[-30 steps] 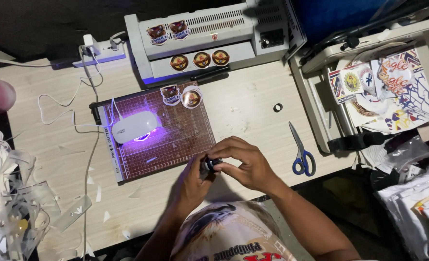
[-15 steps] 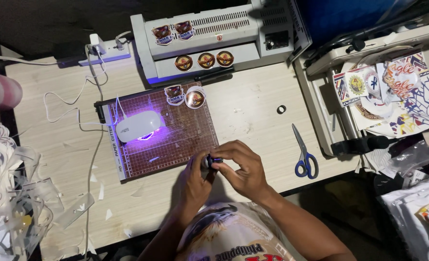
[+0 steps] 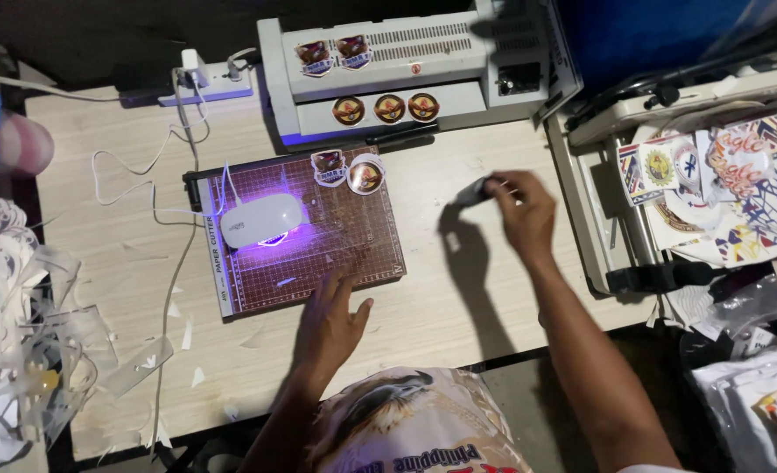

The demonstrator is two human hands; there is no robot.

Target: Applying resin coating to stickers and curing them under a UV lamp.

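While held up over the desk, small dark tube (image 3: 473, 190), blurred, in R hand (image 3: 521, 210) grip; L hand (image 3: 329, 317) open, empty

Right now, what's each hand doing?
Left hand: open, flat on the cutting mat edge, holding nothing.
Right hand: closed on a small dark object.

Table (image 3: 458, 307): pale wood, matt, visible grain. Cutter mat (image 3: 336, 254): matt gridded board, brown. Lamp (image 3: 261, 221): smooth glossy white plastic. Laminator (image 3: 458, 66): matt grey plastic casing. Stickers (image 3: 388, 109): glossy. Offcuts (image 3: 29, 350): clear, shiny plastic film.
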